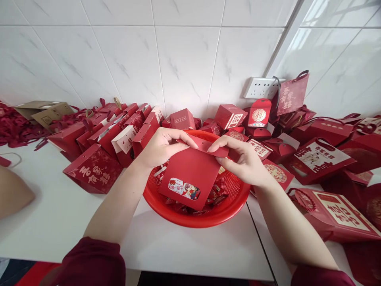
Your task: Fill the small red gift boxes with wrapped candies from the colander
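Both hands pinch the folded top flap of a red paper gift box [190, 169], which has a small cut-out window showing a printed wrapper inside. My left hand [166, 147] grips the flap's left end between thumb and fingers. At its right end, my right hand [239, 157] does the same. The box is tilted over a red plastic basket [196, 222], hiding part of it. Small wrapped sweets [216, 194] lie in the basket beneath. A small hole shows in the flap between my hands.
Red gift boxes [95, 169] stand in rows on the left, with dark red ribbons [24, 127] beyond. More boxes [339, 206] crowd the right side. A white power strip [262, 87] leans by the tiled wall. Someone's bare arm [13, 192] shows at the left edge of the white table [178, 254].
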`<state>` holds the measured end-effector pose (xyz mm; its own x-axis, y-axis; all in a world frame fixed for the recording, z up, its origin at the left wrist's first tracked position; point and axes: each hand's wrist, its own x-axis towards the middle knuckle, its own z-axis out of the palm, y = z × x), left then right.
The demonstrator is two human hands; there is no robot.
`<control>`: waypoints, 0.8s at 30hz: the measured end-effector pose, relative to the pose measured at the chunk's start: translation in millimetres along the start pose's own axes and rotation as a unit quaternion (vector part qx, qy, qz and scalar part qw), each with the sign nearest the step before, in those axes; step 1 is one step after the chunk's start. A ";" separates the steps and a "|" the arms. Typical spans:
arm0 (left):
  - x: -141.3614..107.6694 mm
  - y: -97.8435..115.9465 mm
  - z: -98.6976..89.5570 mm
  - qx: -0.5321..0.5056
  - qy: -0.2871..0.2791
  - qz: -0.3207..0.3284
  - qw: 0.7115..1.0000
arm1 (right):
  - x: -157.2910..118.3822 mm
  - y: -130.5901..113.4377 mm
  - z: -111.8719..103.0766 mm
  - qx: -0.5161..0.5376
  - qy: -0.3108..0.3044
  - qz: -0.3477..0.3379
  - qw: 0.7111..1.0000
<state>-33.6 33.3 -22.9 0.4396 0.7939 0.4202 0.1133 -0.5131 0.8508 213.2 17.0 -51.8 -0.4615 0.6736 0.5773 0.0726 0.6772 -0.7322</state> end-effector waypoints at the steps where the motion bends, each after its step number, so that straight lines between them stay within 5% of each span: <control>1: 0.3 -0.8 0.0 0.003 -0.002 -0.002 1.000 | 0.2 -1.5 -1.2 -0.005 -0.013 0.000 1.000; 8: 0.1 0.8 -2.0 0.040 -0.032 0.011 0.999 | -1.4 -6.5 -5.3 -0.067 -0.009 0.010 0.998; 15: -19.8 40.0 -5.9 0.070 -0.141 0.105 0.982 | -6.7 -12.0 -8.2 -0.055 -0.002 -0.050 0.997; 19: -35.5 58.5 8.9 0.198 -0.037 0.097 0.975 | -12.7 -26.0 -5.3 -0.071 -0.018 -0.130 0.989; 22: -47.0 68.1 17.7 0.310 -0.012 0.104 0.945 | -17.6 -37.6 0.7 -0.112 -0.030 -0.186 0.976; 24: -55.5 75.6 14.8 0.358 0.057 0.130 0.923 | -18.8 -42.4 4.8 -0.118 0.011 -0.211 0.970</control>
<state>-36.3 -54.4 13.5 0.4421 0.6226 0.6457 0.5953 -0.7422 0.3080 214.5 -25.8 -33.3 -0.4753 0.3266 0.8170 0.0834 0.9411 -0.3278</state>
